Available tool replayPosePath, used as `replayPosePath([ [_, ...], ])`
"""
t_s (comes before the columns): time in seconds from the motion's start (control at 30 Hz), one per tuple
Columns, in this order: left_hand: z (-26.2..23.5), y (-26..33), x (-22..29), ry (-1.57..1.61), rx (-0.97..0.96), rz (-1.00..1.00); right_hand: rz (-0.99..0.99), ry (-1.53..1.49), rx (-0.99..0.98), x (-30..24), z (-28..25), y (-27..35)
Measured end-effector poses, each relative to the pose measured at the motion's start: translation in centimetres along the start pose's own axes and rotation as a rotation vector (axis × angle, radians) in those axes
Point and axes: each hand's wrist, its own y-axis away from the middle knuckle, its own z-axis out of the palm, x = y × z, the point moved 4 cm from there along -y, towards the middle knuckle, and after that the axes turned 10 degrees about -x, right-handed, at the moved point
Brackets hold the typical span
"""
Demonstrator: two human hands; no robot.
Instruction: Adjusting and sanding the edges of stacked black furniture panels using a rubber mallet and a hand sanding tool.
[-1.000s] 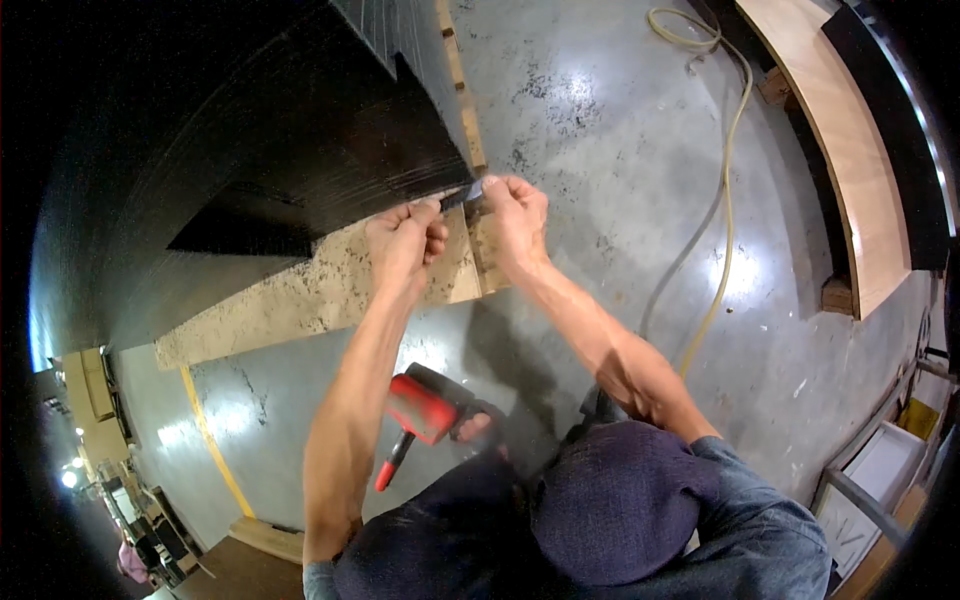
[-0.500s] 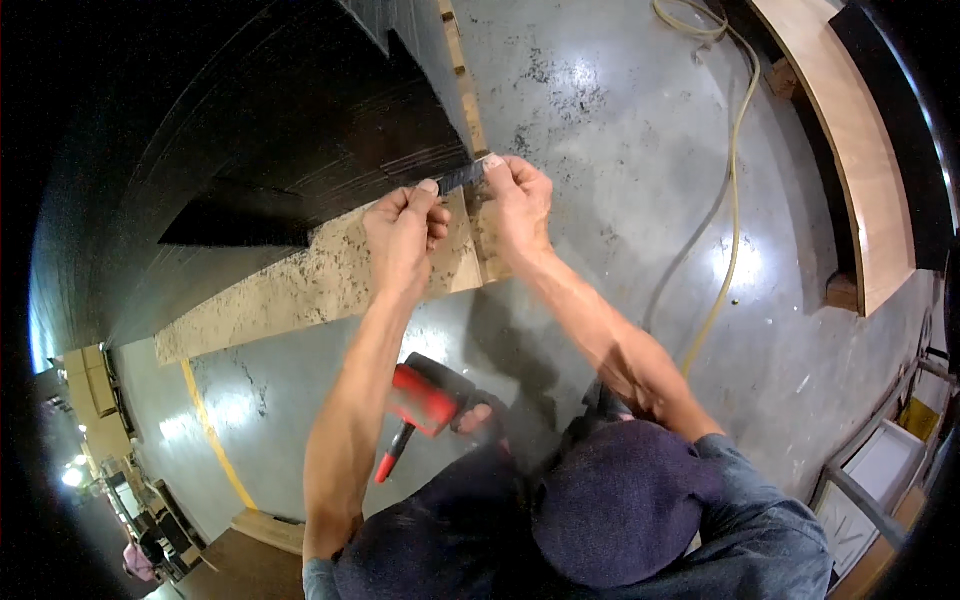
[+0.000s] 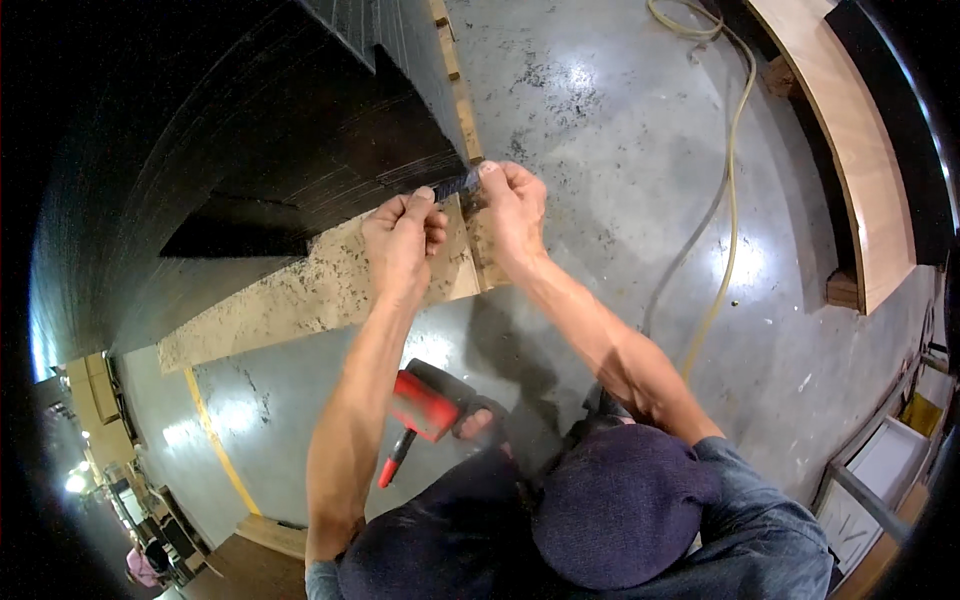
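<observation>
A short, thin dark strip [image 3: 456, 186] runs between my two hands at the lower right corner of a large black panel [image 3: 290, 130] with fine pale lines across it. My left hand [image 3: 397, 240] closes its thumb and fingers on the strip's left end, beside the panel's lower edge. At the other end, my right hand [image 3: 515, 212] pinches the strip between thumb and forefinger. Both fingertips hide the strip's ends. Whether the strip is joined to the panel, I cannot tell. A dark-speckled pale board [image 3: 330, 280] lies below the panel edge.
A red and black tool [image 3: 424, 405] is low near my legs, its kind unclear. Along the grey floor [image 3: 590, 240] at the right runs a yellowish hose [image 3: 733, 210]. A curved wooden panel [image 3: 850, 130] stands on blocks at far right. Lower right is a metal-framed rack [image 3: 870, 495].
My hands have shifted very slightly left in the picture, and the black panel sits a little differently in view. Both hands keep their pinch on the strip.
</observation>
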Motion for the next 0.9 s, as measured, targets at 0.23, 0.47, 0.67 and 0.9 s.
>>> replayPosePath([
  [0.23, 0.1, 0.1, 0.2, -0.065, 0.02, -0.091, 0.054, 0.004, -0.001, 0.0, -0.4, 0.5],
  [0.47, 0.2, -0.3, 0.1, 0.045, 0.037, -0.085, 0.046, -0.069, 0.004, -0.5, 0.3, 0.0],
  [0.67, 1.0, 0.5, -0.4, 0.046, 0.026, 0.064, -0.251, -0.028, 0.032, -0.3, -0.7, -0.2],
  [0.9, 0.7, -0.2, 0.1, -0.009, 0.075, -0.078, 0.094, 0.02, -0.005, -0.7, -0.3, 0.0],
])
